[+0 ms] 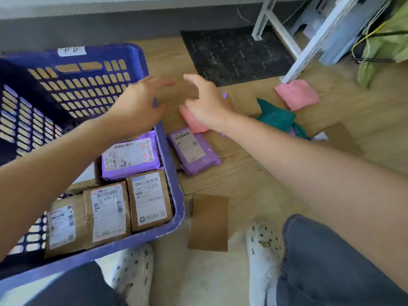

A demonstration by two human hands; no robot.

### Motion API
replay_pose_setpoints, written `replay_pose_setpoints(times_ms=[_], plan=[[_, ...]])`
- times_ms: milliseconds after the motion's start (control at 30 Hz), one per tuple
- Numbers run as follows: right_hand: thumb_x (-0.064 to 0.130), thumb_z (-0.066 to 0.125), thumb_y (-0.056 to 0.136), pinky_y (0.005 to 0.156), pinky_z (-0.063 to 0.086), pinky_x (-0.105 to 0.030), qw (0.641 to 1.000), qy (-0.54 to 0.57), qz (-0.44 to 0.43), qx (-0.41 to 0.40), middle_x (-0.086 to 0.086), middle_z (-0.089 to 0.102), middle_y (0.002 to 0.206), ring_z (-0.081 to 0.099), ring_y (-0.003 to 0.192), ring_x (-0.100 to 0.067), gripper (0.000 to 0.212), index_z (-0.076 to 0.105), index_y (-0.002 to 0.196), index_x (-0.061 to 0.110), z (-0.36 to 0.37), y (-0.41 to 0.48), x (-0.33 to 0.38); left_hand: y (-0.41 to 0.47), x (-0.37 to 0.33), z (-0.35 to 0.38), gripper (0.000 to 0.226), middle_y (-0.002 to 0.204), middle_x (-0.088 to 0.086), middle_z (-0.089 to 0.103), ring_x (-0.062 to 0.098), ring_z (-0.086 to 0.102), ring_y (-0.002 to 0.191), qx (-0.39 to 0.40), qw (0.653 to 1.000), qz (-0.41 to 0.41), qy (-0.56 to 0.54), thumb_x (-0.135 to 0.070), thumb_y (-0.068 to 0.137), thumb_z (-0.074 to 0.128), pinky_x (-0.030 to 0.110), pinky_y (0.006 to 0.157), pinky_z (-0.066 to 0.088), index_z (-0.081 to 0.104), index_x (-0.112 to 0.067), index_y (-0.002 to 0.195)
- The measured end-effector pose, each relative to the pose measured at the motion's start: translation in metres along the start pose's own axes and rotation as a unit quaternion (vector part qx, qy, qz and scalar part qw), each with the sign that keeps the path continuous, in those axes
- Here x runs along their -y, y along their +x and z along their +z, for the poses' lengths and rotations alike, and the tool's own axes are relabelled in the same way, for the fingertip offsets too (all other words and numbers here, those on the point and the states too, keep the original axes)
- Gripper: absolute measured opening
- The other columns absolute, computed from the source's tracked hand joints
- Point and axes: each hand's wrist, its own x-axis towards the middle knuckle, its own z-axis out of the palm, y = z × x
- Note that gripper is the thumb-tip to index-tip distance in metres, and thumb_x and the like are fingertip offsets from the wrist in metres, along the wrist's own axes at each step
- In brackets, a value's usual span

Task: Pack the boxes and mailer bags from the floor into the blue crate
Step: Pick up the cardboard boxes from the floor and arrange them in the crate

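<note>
Brown box (176, 93), blurred, lies between the spread, unclenched left hand (141, 100) and right hand (205, 102), contact unclear; pickup step, I judge: next, grip it and lift leftward into blue crate (168, 155) beneath the left forearm.

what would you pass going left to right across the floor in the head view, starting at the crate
blue crate → purple mailer bag lying just outside the crate's wall → teal mailer bag → pink mailer bag by the foot of the metal frame
</note>
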Motion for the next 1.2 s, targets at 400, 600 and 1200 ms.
replay_pose_setpoints(times_ms=[400, 600, 1200], plan=[[0.004, 0.058, 0.086, 0.094, 0.040, -0.025, 0.980, -0.007, 0.199, 0.013, -0.014, 0.054, 0.133, 0.051, 0.124, -0.026, 0.054, 0.044, 0.138, 0.008, -0.024, -0.122, -0.128, -0.077, -0.088, 0.148, 0.055, 0.128, 0.019, 0.052, 0.035, 0.052, 0.115, 0.145, 0.976, -0.137, -0.087, -0.005, 0.089, 0.049, 0.032, 0.080, 0.042, 0.034, -0.013, 0.141], [0.006, 0.060, 0.086, 0.103, 0.041, -0.034, 0.954, 0.041, 0.290, 0.062, -0.017, 0.047, 0.140, 0.046, 0.129, -0.027, 0.061, 0.038, 0.143, 0.009, 0.015, -0.172, -0.176, -0.127, -0.059, 0.212, 0.063, 0.133, 0.016, 0.047, 0.033, 0.051, 0.117, 0.206, 0.934, -0.275, -0.101, -0.006, 0.088, 0.051, 0.030, 0.085, 0.042, 0.025, -0.015, 0.144], [-0.003, 0.044, 0.087, 0.099, 0.044, -0.043, 0.883, 0.176, 0.413, 0.138, -0.013, 0.055, 0.126, 0.052, 0.118, -0.031, 0.054, 0.039, 0.139, 0.011, 0.054, -0.198, -0.191, -0.153, -0.018, 0.248, 0.051, 0.119, 0.010, 0.056, 0.028, 0.057, 0.105, 0.295, 0.812, -0.467, -0.187, -0.015, 0.083, 0.061, 0.040, 0.089, 0.052, 0.042, -0.011, 0.131]])
